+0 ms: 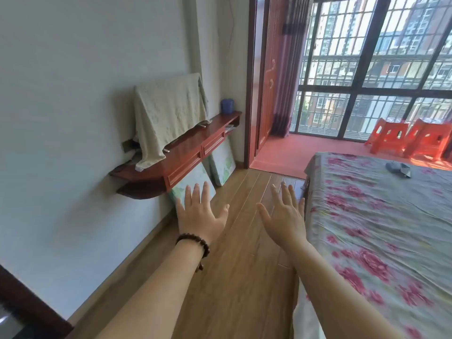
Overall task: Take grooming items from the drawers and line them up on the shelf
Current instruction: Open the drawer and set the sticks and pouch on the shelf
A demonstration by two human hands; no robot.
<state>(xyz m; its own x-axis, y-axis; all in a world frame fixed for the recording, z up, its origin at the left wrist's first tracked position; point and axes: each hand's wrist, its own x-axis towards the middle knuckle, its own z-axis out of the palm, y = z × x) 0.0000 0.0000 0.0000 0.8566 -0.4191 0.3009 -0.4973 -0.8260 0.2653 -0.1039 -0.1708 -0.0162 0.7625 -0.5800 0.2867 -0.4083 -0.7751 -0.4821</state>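
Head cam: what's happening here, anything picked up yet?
Nothing yet. The left hand and right hand are both stretched out, fingers spread, holding nothing, above the wood floor. The red wall shelf is ahead on the left; its drawers are closed. No grooming items visible.

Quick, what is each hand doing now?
Left hand: open, fingers spread, holding nothing.
Right hand: open, fingers spread, holding nothing.

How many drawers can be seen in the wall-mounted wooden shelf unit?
2. One closed drawer is on the nearer part of the shelf unit; the second closed drawer is beside it, farther toward the doorway. Beyond them is an open compartment.
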